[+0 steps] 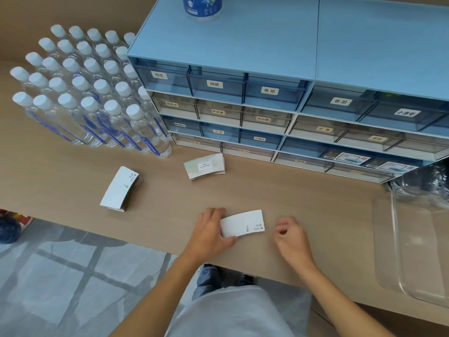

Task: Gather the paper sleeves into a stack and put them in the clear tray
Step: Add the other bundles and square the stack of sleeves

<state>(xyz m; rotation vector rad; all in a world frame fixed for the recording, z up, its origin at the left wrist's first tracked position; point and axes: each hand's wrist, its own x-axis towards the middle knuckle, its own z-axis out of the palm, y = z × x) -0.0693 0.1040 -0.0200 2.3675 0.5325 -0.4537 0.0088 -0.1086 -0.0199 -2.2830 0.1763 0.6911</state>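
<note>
Three small stacks of white paper sleeves lie on the tan table. My left hand point(209, 233) grips the left end of the nearest stack point(245, 223), thumb under its front edge. My right hand point(291, 235) hovers just right of that stack, fingers curled, holding nothing. A second stack point(121, 188) lies to the left. A third stack point(205, 166), printed face up, lies farther back by the drawers. The clear tray point(398, 251) sits at the table's right edge.
A blue drawer cabinet point(267, 98) with labelled drawers fills the back. A block of several capped water bottles point(92, 93) stands at back left. One bottle point(201, 7) stands on the cabinet. A crumpled plastic bag point(422, 176) lies behind the tray.
</note>
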